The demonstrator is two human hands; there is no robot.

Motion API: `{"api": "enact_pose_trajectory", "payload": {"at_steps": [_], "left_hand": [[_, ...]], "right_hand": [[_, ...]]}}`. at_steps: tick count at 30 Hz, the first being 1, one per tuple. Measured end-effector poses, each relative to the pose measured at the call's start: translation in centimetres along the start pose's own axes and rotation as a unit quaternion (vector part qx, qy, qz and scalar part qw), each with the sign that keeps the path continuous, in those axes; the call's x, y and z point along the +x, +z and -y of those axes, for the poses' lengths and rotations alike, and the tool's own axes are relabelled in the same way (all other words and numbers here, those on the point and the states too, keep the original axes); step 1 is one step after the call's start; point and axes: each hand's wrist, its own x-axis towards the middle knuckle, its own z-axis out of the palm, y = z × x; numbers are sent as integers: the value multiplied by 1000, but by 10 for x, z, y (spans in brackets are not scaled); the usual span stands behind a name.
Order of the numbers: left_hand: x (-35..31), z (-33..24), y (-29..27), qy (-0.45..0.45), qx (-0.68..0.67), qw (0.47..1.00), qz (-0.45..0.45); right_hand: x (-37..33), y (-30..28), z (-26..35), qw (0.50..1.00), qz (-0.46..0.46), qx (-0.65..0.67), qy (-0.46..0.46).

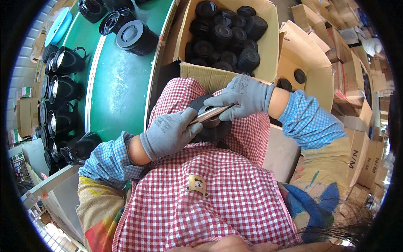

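Observation:
Both of my hands wear grey work gloves. Between them runs a thin, flat, brownish-grey strip-like tool (212,114), whose exact kind I cannot make out. My left hand (170,131) grips its lower left end, while my right hand (240,97) has fingers closed round its upper right end. Directly under the tool lies a black round part (213,133) with a raised ring at its middle, resting in my lap. The strip crosses over that ring; whether it touches is hard to tell.
A cardboard box (275,46) of black round lids stands ahead; another box (325,63) holds a few. To the left, a green conveyor belt (119,90) carries a stack of black discs (136,37). Black jugs (63,89) line its far side, near a blue basin (58,26).

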Motion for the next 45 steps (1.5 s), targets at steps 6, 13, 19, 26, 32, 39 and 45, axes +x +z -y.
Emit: {"api": "enact_pose_trajectory", "payload": {"at_steps": [6, 13, 19, 26, 32, 39, 45], "left_hand": [[20, 23, -3, 23, -40, 999, -2], [72, 72, -23, 56, -54, 996, 32], [191, 34, -7, 128, 0, 972, 197], [204, 24, 10, 205, 16, 965, 161], [136, 70, -57, -49, 18, 993, 105], [48, 55, -55, 72, 54, 996, 27], [16, 32, -51, 21, 104, 990, 91]], "right_hand": [[6, 22, -21, 983, -155, 45, -83], [-1, 47, 0, 971, -170, 167, -30], [49, 58, 102, 977, -203, 64, -13], [26, 39, 103, 937, -313, 135, -71], [-17, 23, 85, 935, -325, 139, -18], [-38, 35, 56, 956, -238, 95, 143], [-37, 29, 50, 974, -147, 91, 145]]}}
